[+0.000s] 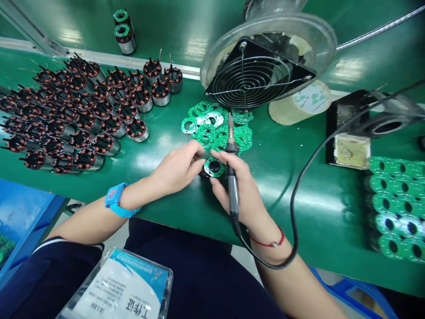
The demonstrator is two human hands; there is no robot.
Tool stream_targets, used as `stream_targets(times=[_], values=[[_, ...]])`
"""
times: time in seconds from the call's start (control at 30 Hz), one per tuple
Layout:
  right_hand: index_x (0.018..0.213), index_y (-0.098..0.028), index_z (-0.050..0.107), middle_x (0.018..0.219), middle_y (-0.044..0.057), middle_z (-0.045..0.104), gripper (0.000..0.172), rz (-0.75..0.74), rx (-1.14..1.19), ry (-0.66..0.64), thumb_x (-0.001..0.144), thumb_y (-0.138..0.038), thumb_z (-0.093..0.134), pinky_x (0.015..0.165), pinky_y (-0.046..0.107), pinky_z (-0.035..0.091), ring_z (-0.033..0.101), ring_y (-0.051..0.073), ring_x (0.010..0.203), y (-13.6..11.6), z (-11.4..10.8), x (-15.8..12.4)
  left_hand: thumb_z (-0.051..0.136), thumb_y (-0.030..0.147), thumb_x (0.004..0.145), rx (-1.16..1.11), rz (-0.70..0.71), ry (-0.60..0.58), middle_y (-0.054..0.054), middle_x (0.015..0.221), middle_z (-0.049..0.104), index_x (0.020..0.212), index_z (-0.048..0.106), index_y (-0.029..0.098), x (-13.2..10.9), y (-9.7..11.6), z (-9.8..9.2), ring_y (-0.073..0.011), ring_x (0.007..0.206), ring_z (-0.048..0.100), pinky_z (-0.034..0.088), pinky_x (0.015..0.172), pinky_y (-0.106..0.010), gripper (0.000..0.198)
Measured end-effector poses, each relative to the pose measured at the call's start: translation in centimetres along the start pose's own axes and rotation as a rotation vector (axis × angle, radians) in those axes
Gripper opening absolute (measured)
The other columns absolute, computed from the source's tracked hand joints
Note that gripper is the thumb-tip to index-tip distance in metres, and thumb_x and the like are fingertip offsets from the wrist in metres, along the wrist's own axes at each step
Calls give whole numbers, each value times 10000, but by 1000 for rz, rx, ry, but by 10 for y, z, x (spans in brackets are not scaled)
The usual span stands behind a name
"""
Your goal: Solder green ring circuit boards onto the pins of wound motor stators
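Left hand [179,170]: your fingertips pinch the edge of the green ring board [214,167].
Right hand [244,197]: you're closed round the soldering iron [233,186], its tip pointing away from you; your fingertips touch the board too.
Ring board: between both your hands, near the bench [159,146] edge.
Behind it: a loose pile of boards [215,126], just beside the fan [259,75].
Your left: wound stators [76,115], in rows.

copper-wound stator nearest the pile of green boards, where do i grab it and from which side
Grip the copper-wound steel stator by its bare metal side wall, fingers coming from the right and near side. Copper windings fill its top, neighbouring stators crowd its left and back, and the side toward the pile of green ring-shaped boards looks free.
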State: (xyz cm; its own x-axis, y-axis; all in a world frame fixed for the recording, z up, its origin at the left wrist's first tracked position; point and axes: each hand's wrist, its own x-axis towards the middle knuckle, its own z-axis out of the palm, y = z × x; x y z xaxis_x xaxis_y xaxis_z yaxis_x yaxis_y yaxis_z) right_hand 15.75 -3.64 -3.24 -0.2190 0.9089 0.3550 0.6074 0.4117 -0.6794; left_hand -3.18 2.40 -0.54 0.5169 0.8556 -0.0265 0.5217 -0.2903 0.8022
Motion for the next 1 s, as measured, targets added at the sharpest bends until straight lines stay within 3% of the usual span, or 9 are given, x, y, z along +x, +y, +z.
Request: stream_targets(times=[0.1, 0.17, 0.23, 0.4, 0.57, 0.67, 0.9, 1.0], values=[[1427, -294, 370, 1259, 92, 634, 620, 26, -42, 84, 884, -286, 669, 958, 498, 543, 616, 287, 1166, 4, -1, -2, 573, 257, 884, -135, -19, -142, -26, 912, 609, 1062, 473, 183, -1, -4, -11, -119, 723, 579, 482, 639, -263, 216], [1437, -287, 353, 1266, 97, 625, 639, 39, -47, 108, 882, -286, 670, 954, 489, 544, 617, 283, 1162, 6, -2, -4, 585, 217, 868, -138, 23, -202, -18, 899, 614, 1027, 505, 182, 0, -6, -14, -118, 744, 579, 482, 665, -262, 182], [1438, -286, 355, 1266, 100, 622, 617, 41, -54, 105, 893, -263, 644, 927, 472, 551, 615, 280, 1159, 8, -1, -6, 544, 144, 867, -113, 56, -170, -3, 848, 605, 936, 535, 179, 2, -7, -14, -112, 733, 562, 467, 684, -259, 78], [1427, -288, 385, 1205, 96, 658, 596, 7, -101, 113, 896, -321, 652, 841, 460, 563, 636, 288, 1054, 5, 5, -6, 521, 108, 853, -217, 59, -31, 15, 776, 576, 816, 550, 175, 5, -5, -2, -101, 692, 513, 435, 651, -235, 82], [1452, -319, 331, 1301, 88, 641, 616, -135, -153, 73, 908, -261, 614, 890, 480, 524, 611, 295, 1148, -7, 5, 2, 553, 146, 845, -341, -30, -46, 25, 728, 561, 809, 552, 165, 7, -4, 5, -89, 640, 494, 413, 600, -223, 41], [1442, -319, 353, 1227, 65, 684, 607, -226, -192, 79, 900, -199, 599, 904, 464, 501, 605, 291, 1171, -12, 2, 3, 547, 143, 843, -370, -67, -61, 20, 740, 576, 817, 552, 160, 7, -4, 4, -88, 639, 508, 413, 602, -225, 31], [1317, -272, 504, 1017, 54, 743, 429, -165, -251, 120, 909, -163, 577, 820, 384, 506, 685, 228, 909, -14, -1, 1, 524, 193, 854, -370, -131, -93, 45, 645, 508, 778, 528, 171, 5, -2, 0, -84, 578, 450, 360, 546, -221, 79], [1352, -274, 487, 1002, 38, 764, 438, -133, -143, 144, 937, -149, 551, 859, 387, 525, 707, 220, 937, -16, -2, -1, 492, 156, 844, -288, -97, -45, 47, 643, 493, 760, 509, 175, 4, -2, 1, -84, 579, 432, 341, 542, -224, 88]])
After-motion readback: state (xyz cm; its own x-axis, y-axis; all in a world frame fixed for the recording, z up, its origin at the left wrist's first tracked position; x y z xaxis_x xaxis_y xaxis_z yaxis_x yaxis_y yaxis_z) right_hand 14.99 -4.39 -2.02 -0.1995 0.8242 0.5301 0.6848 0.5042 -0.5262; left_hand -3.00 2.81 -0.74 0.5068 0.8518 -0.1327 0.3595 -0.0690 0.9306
